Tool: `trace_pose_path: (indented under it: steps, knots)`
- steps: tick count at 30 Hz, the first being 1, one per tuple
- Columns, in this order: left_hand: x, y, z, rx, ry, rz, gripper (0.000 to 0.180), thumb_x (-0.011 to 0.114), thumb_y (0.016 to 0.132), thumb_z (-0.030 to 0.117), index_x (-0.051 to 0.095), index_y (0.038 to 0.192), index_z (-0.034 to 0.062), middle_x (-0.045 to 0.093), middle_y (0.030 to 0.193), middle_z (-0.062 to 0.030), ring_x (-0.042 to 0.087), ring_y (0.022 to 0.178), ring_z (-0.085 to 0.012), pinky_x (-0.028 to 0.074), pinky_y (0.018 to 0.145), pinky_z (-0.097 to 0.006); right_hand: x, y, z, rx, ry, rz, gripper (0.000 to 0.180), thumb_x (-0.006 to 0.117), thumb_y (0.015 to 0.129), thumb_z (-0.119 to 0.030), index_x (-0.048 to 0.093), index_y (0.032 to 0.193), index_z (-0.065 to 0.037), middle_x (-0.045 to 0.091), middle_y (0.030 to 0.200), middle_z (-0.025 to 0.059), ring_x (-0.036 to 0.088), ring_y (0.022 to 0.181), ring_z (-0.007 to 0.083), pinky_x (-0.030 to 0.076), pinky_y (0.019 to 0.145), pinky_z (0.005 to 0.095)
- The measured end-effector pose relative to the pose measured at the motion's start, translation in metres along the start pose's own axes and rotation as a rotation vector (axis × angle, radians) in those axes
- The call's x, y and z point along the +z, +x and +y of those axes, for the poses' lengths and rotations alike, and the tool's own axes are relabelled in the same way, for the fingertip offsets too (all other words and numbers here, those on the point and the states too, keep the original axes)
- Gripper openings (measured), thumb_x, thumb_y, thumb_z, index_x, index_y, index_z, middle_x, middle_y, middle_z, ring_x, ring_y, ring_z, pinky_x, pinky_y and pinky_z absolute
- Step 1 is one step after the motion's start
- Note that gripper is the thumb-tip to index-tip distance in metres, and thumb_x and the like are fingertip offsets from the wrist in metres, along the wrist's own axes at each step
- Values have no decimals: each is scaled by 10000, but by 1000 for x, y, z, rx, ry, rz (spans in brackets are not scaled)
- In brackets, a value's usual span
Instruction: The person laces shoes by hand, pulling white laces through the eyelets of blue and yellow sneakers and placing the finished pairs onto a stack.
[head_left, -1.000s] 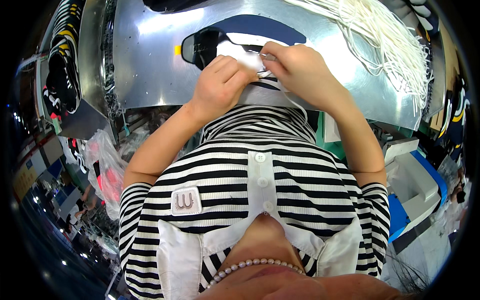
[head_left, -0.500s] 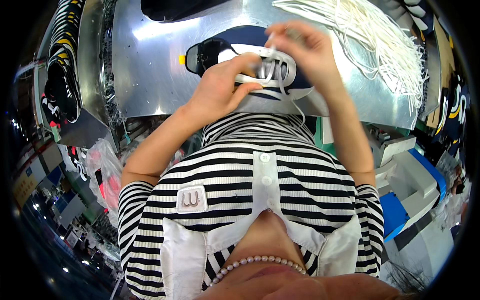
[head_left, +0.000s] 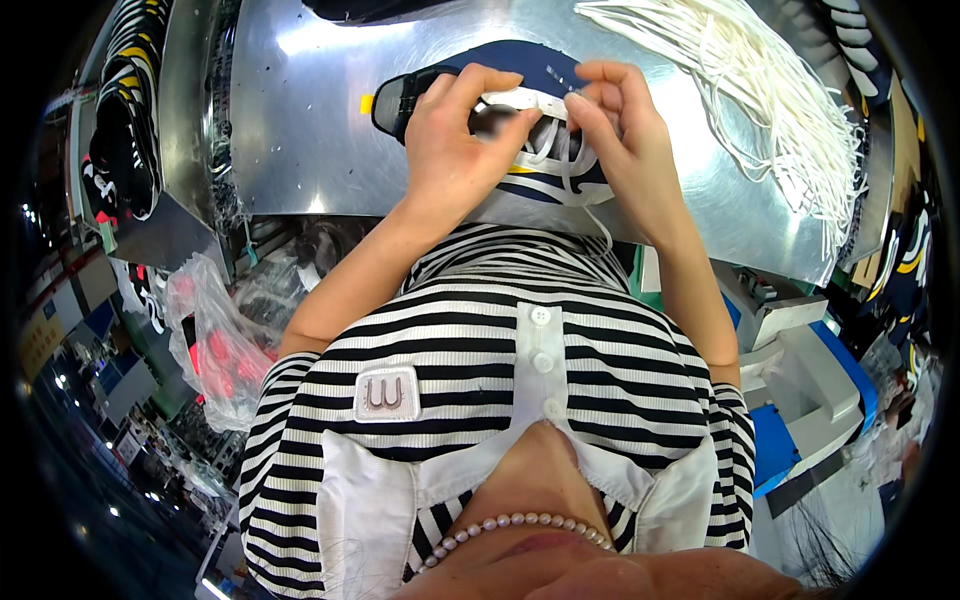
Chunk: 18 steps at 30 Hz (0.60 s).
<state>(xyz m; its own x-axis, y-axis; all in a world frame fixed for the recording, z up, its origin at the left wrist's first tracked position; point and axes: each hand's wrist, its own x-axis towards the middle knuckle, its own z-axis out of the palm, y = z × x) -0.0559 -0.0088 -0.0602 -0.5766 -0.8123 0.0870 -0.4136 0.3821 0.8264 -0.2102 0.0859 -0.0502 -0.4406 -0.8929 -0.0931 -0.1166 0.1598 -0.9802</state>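
A navy shoe upper [head_left: 518, 62] with a white eyelet band and a black heel end lies on its side on the metal table, its heel to the left. My left hand [head_left: 462, 135] grips the white band near the collar, thumb and forefinger closed on its edge. At the toe end of the lacing, my right hand [head_left: 630, 140] is closed, its thumb and forefinger pinching a white shoelace [head_left: 565, 170] against the band. Part of the lace crosses the eyelets, and a loose end hangs over the table's near edge. My fingers hide the pinched lace tip.
On the metal table [head_left: 320, 130] a large bundle of white laces [head_left: 745, 100] spreads at the right. A dark piece [head_left: 370, 8] lies at the far edge. Stacked shoe uppers [head_left: 125, 140] stand at the left, a plastic bag [head_left: 215, 345] below them. A grey-and-blue machine [head_left: 815, 385] sits lower right.
My left hand has shifted up from the near side of the upper onto its eyelet band. My right hand has come down from above, closer to the left hand and the band.
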Motion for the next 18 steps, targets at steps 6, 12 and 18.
trace_pose_path:
  steps: [6, 12, 18]
  knots:
    - [-1, -1, -2, 36, 64, -2, 260, 779, 781, 82, 673, 1013, 32, 674, 947, -57, 639, 843, -144, 502, 769, -260, -7, -8, 3, -118, -322, -96, 165, 636, 934, -209, 591, 991, -61, 694, 768, 101, 674, 674, 272, 508, 618, 342]
    - [-1, -6, 1, 104, 156, -16, 234, 743, 807, 66, 679, 1031, 43, 673, 940, -59, 607, 824, -156, 479, 757, -277, 2, -4, 6, -205, -630, -41, 214, 653, 876, -181, 544, 964, -20, 642, 638, 109, 662, 605, 277, 511, 546, 376]
    - [1, -8, 0, 169, 18, 40, 303, 661, 808, 18, 646, 1107, 62, 629, 831, -47, 570, 749, -214, 471, 716, -320, 36, 16, 5, -471, -851, 27, 227, 659, 792, -118, 479, 869, -4, 646, 695, 138, 667, 599, 274, 502, 491, 348]
